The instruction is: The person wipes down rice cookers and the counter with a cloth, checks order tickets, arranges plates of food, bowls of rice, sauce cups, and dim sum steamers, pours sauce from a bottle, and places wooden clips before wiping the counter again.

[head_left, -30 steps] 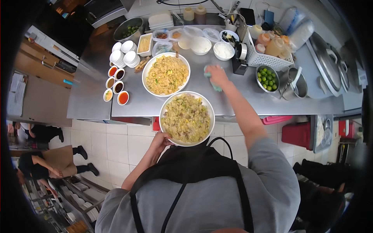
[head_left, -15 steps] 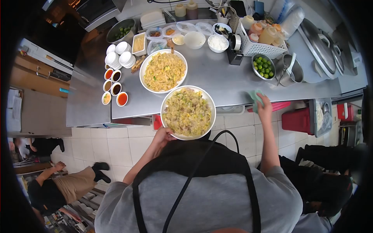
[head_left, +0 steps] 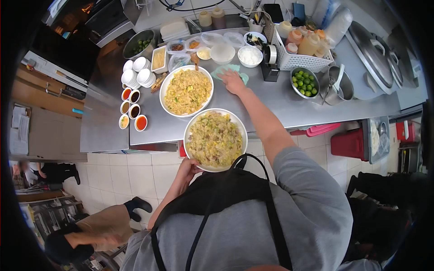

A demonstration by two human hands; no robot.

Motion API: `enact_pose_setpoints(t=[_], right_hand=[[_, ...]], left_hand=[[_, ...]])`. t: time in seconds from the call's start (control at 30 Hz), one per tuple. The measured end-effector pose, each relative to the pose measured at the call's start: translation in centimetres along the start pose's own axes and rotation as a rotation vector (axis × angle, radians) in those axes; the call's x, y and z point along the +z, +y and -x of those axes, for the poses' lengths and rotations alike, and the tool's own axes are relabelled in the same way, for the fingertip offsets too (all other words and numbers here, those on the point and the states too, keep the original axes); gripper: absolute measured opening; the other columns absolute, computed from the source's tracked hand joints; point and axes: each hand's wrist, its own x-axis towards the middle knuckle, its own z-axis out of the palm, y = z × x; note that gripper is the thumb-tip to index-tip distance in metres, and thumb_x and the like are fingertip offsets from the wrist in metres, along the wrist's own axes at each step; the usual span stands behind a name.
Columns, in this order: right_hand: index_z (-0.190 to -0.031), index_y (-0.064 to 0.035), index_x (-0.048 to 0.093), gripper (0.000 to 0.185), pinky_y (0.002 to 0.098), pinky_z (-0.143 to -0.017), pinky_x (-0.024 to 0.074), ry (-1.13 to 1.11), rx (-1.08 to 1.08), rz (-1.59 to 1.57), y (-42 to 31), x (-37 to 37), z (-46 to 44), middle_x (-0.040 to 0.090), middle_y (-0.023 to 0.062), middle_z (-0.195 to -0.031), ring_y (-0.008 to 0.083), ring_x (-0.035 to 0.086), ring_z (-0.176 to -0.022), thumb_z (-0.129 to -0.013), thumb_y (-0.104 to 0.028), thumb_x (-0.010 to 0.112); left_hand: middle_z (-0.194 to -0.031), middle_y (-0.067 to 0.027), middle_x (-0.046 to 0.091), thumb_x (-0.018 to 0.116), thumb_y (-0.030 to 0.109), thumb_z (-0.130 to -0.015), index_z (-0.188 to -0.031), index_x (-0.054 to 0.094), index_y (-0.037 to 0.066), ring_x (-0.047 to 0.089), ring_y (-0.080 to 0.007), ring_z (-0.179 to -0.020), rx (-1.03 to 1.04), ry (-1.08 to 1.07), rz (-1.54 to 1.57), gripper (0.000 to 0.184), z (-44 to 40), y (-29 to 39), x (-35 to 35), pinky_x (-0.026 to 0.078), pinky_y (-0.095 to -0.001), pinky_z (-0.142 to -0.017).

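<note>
My left hand [head_left: 189, 170] grips the lower left rim of a white bowl of fried rice [head_left: 215, 139], held at the counter's front edge. With its fingers spread, my right hand [head_left: 233, 82] presses a green cloth [head_left: 229, 70] onto the steel counter [head_left: 271, 106]. That cloth lies just right of a second bowl of fried rice [head_left: 187, 91] and in front of a small white bowl [head_left: 222, 53]. A bowl with white contents [head_left: 250, 56] stands behind and to the right of the cloth.
Sauce cups [head_left: 141, 123] and stacked white cups [head_left: 145, 77] stand at the left. On the right are a black device [head_left: 270, 67], a bottle basket [head_left: 300, 61], a bowl of green citrus [head_left: 304, 83] and a metal pot [head_left: 344, 89]. A person [head_left: 106, 226] is at the lower left.
My right hand swung off the counter's front edge to the right with the cloth, then came back onto the counter, farther left and deeper than before. The person at the lower left moved.
</note>
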Motion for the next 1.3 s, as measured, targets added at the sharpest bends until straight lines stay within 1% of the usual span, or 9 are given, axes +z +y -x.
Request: enact_pose_setpoints(t=[0.1, 0.3, 0.37, 0.5, 0.63, 0.87, 1.07, 1.13, 1.3], right_hand=[[-0.115, -0.0165, 0.050, 0.039, 0.0482, -0.100, 0.0220, -0.166, -0.106, 0.076, -1.2, -1.9, 5.2, 0.037, 0.0086, -0.130, 0.0316, 0.030, -0.122, -0.078, -0.005, 0.046], [-0.109, -0.0146, 0.056, 0.041, 0.0458, -0.096, 0.0286, -0.039, -0.085, -0.062, -3.2, -5.9, 24.2, 0.048, 0.0097, -0.119, 0.0317, 0.042, -0.112, -0.075, 0.005, 0.041], [-0.105, -0.0135, 0.058, 0.047, 0.0387, -0.085, 0.0407, -0.152, 0.170, -0.396, -2.4, -6.6, 28.4, 0.055, 0.0129, -0.107, 0.0279, 0.049, -0.104, -0.068, 0.010, 0.043], [-0.105, -0.0073, 0.057, 0.043, 0.0304, -0.080, 0.0413, 0.303, 0.501, -0.549, 3.1, -8.4, 33.8, 0.058, 0.0137, -0.097, 0.0239, 0.053, -0.094, -0.069, 0.012, 0.043], [-0.108, -0.0048, 0.054, 0.035, 0.0327, -0.086, 0.0377, 0.618, 0.563, -0.204, 5.4, -13.9, 30.8, 0.053, 0.0172, -0.109, 0.0321, 0.049, -0.101, -0.075, 0.001, 0.049], [-0.105, -0.0029, 0.056, 0.031, 0.0418, -0.090, 0.0350, 0.471, 0.432, 0.312, 2.9, -7.1, 25.9, 0.047, 0.0205, -0.116, 0.0378, 0.042, -0.108, -0.075, -0.009, 0.057], [-0.098, -0.0026, 0.059, 0.027, 0.0378, -0.087, 0.0391, 0.203, 0.109, 0.105, -7.7, -2.4, 25.2, 0.053, 0.0154, -0.109, 0.0321, 0.048, -0.101, -0.071, -0.004, 0.058], [-0.097, -0.0041, 0.060, 0.027, 0.0363, -0.082, 0.0414, 0.046, 0.112, -0.187, -10.3, -0.9, 23.9, 0.055, 0.0154, -0.105, 0.0307, 0.052, -0.095, -0.070, -0.005, 0.060], [-0.088, -0.0016, 0.059, 0.020, 0.0339, -0.075, 0.0428, -0.055, 0.065, -0.548, -20.7, -2.0, 16.6, 0.058, 0.0140, -0.091, 0.0303, 0.055, -0.084, -0.068, -0.005, 0.062]], left_hand=[[-0.098, -0.0175, 0.055, 0.046, 0.000, -0.060, -0.114, 0.036, -0.003, 0.060, -0.0285, -0.079, -0.008, -0.032, 0.008, 0.055, -0.2, 0.4, -0.2, 0.055, -0.0382, -0.062], [-0.103, -0.0194, 0.052, 0.046, 0.002, -0.061, -0.114, 0.035, -0.006, 0.057, -0.0314, -0.088, -0.019, -0.115, -0.030, 0.055, -0.2, 1.2, 1.2, 0.051, -0.0410, -0.074], [-0.105, -0.0200, 0.051, 0.046, 0.001, -0.060, -0.115, 0.035, -0.006, 0.057, -0.0323, -0.089, -0.029, -0.125, -0.033, 0.056, -1.7, 1.1, 2.0, 0.051, -0.0419, -0.075], [-0.108, -0.0196, 0.049, 0.043, -0.002, -0.061, -0.115, 0.034, -0.007, 0.054, -0.0342, -0.094, -0.074, -0.244, 0.025, 0.054, -5.0, 2.1, 5.1, 0.048, -0.0465, -0.078], [-0.098, -0.0177, 0.054, 0.046, 0.002, -0.060, -0.107, 0.042, -0.003, 0.058, -0.0311, -0.085, -0.017, -0.220, 0.116, 0.047, -9.3, 2.7, 9.1, 0.050, -0.0411, -0.074], [-0.094, -0.0136, 0.054, 0.051, 0.006, -0.074, -0.095, 0.046, -0.002, 0.055, -0.0248, -0.086, 0.160, -0.255, 0.110, 0.022, -11.0, 4.2, 11.4, 0.047, -0.0365, -0.075], [-0.100, -0.0087, 0.054, 0.055, 0.012, -0.076, -0.119, 0.041, 0.000, 0.052, -0.0185, -0.092, 0.126, -0.385, 0.106, 0.047, -8.2, 3.3, 5.0, 0.043, -0.0309, -0.077], [-0.104, -0.0078, 0.053, 0.059, 0.016, -0.076, -0.128, 0.033, 0.005, 0.051, -0.0163, -0.095, 0.198, -0.265, -0.337, 0.060, -3.6, 4.0, 3.8, 0.043, -0.0331, -0.079], [-0.100, -0.0091, 0.056, 0.057, 0.010, -0.078, -0.110, 0.050, 0.001, 0.055, -0.0164, -0.090, 0.280, -0.232, -0.286, 0.033, 0.8, 4.1, -1.1, 0.048, -0.0286, -0.075]])
